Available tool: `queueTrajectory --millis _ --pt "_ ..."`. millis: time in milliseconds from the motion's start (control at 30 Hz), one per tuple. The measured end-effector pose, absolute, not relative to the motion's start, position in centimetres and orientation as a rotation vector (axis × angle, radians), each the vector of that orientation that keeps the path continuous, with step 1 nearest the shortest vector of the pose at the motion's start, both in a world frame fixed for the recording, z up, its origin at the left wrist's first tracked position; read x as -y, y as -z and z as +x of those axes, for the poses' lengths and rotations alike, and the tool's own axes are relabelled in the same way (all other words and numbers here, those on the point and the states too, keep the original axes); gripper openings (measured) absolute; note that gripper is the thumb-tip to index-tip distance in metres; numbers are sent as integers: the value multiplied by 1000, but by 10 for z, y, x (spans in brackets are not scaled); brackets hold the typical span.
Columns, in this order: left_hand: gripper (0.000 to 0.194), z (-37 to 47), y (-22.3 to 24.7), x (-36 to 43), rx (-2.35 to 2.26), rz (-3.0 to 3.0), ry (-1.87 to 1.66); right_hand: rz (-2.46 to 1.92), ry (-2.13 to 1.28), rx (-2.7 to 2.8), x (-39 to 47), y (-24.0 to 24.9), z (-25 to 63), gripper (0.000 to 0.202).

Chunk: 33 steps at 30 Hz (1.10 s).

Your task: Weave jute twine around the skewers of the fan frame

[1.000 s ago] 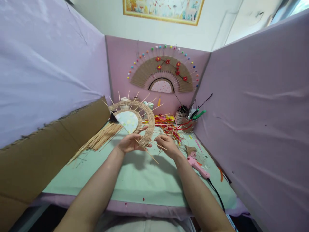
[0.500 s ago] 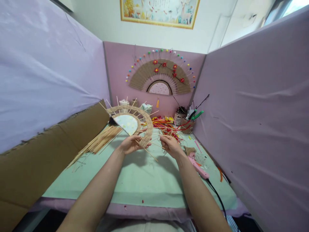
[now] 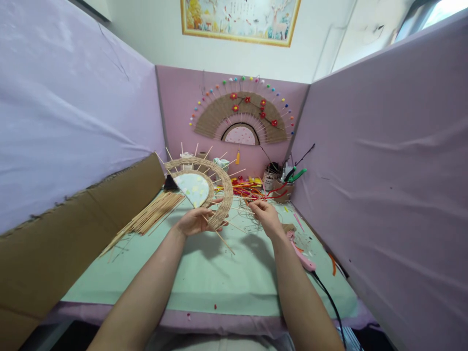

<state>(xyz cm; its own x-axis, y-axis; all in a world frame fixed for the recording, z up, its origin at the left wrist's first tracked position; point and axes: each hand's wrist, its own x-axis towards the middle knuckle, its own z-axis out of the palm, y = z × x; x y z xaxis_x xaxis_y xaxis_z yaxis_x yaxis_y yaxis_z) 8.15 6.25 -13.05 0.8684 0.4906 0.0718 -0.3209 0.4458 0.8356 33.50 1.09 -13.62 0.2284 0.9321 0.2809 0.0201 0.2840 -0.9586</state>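
Observation:
A half-made fan (image 3: pixel 227 187) of woven brown cord on thin sticks, with a pale patterned half-round centre (image 3: pixel 192 189), is held up over the table. My left hand (image 3: pixel 197 222) is closed round its lower end, some fingers behind the weave. To the right of the fan, my right hand (image 3: pixel 263 213) is pinched near the tip of a stick; whether it grips the stick or a thin cord is too small to tell. Several bare stick ends point outward from the woven band.
Loose sticks (image 3: pixel 155 214) lie at left beside a cardboard sheet (image 3: pixel 84 209). Behind are red and yellow strips (image 3: pixel 248 187) and a tool holder (image 3: pixel 283 191). A pink glue gun (image 3: pixel 305 259) with a black cable lies right. A finished fan (image 3: pixel 215 114) hangs on the back panel.
My right hand has moved a little to the right, away from the fan. The fan has turned slightly, its lower stick ends shifting down and left.

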Motion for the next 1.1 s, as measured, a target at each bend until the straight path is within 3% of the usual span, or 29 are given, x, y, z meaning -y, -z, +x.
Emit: queueTrajectory --millis 300,600,1100 --pt "51 96 128 -47 -116 1027 -411 -1086 -818 1187 -17 144 320 26" --pt "61 91 132 -53 -120 1033 -470 -1082 -772 1181 -18 143 323 30" --pt "55 77 128 -60 -203 1138 -412 -1048 -1034 1132 -10 135 338 38"
